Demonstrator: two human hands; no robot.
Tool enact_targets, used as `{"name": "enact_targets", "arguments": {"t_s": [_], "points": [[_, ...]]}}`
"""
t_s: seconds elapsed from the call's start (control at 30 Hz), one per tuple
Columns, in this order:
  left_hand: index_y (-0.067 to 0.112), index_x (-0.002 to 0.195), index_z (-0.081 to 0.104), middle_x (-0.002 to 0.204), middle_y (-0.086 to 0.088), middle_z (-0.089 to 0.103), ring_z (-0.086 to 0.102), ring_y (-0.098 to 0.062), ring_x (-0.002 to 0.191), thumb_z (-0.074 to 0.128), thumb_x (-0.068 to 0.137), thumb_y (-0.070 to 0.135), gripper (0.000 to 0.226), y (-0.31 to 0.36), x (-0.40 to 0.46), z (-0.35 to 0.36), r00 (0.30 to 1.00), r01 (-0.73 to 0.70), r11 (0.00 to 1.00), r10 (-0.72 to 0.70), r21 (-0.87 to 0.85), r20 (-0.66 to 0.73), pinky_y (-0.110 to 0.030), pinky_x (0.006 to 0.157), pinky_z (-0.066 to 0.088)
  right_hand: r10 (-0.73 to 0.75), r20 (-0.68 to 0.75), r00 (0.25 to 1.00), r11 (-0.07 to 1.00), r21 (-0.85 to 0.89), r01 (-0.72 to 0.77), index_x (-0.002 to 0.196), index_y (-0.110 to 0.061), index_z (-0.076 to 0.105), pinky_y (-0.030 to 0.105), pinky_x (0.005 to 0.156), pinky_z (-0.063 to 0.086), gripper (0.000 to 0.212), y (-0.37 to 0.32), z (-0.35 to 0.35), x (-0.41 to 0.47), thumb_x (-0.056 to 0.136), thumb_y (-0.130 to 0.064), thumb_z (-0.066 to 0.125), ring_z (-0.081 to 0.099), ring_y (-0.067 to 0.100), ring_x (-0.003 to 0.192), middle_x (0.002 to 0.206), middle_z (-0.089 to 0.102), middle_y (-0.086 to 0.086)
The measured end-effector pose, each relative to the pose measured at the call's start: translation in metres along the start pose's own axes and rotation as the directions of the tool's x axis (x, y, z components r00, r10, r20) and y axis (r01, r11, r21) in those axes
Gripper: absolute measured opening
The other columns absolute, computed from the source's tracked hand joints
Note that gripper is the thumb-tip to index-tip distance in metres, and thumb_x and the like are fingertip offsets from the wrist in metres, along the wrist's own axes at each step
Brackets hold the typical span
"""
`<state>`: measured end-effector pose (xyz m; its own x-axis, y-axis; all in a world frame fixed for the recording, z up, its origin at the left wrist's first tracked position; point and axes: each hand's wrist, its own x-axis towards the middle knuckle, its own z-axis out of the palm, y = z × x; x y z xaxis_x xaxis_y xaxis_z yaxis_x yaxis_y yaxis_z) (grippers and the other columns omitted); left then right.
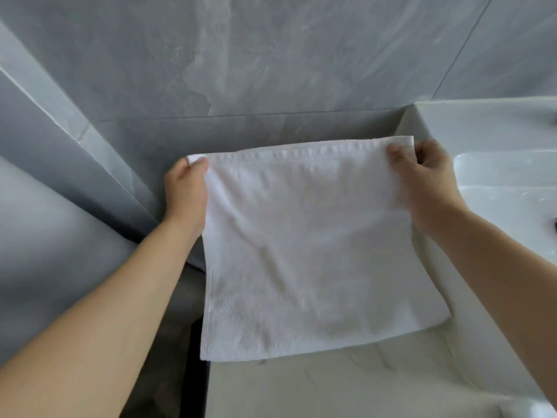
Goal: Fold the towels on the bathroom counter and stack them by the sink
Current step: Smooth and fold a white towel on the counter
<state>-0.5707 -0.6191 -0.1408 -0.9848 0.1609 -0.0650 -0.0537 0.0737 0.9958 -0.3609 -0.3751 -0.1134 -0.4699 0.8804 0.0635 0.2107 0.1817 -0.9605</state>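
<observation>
Square white terry towel [307, 245], top corners pinched: left hand [187, 193], right hand [425, 179].

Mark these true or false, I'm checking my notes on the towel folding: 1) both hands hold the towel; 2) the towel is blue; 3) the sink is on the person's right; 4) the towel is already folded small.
1) True: the left hand and right hand each pinch a top corner of the towel.
2) False: it is white.
3) True: the sink lies to the right.
4) False: it hangs spread open above the counter.
</observation>
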Motion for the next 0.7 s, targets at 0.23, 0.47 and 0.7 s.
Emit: {"name": "enact_targets", "arguments": {"t_s": [0.23,0.47,0.7], "points": [[0.033,0.098,0.068,0.121,-0.005,0.067,0.061,-0.022,0.116,0.058,0.095,0.024,0.014,0.044,-0.029,-0.015,0.984,0.136,0.989,-0.128,-0.063,0.124,-0.044,0.106,0.047,0.026,0.056,0.998,0.994,0.101,-0.031,0.103,-0.032,0.055,0.02,0.05,0.049,0.01,-0.027,-0.025,-0.02,0.094,-0.031,0.058,0.061,-0.001,0.062,0.083,0.066,-0.016],[0.004,0.126,0.062,0.117,-0.012,0.071,0.07,-0.026,0.105,0.062,0.096,0.015,0.031,0.066,-0.062,-0.047,0.861,0.342,0.932,-0.361,0.118,0.359,-0.044,0.09,0.055,0.134,0.196,0.971,0.919,-0.391,-0.048,0.113,-0.014,0.052,0.034,0.077,0.042,0.027,-0.042,-0.032,-0.03,0.098,-0.036,0.048,0.054,0.027,0.091,0.103,0.056,0.01],[0.017,0.103,0.079,0.113,-0.005,0.074,0.069,-0.022,0.109,0.06,0.093,0.04,0.031,0.143,-0.092,-0.088,0.737,0.383,0.92,-0.252,-0.081,0.627,-0.032,0.08,0.058,0.161,0.546,0.823,0.92,0.22,-0.326,0.077,-0.022,0.079,0.022,0.057,0.054,0.04,-0.121,-0.078,-0.048,0.1,-0.019,0.046,0.07,0.009,0.069,0.078,0.073,-0.004]]}}
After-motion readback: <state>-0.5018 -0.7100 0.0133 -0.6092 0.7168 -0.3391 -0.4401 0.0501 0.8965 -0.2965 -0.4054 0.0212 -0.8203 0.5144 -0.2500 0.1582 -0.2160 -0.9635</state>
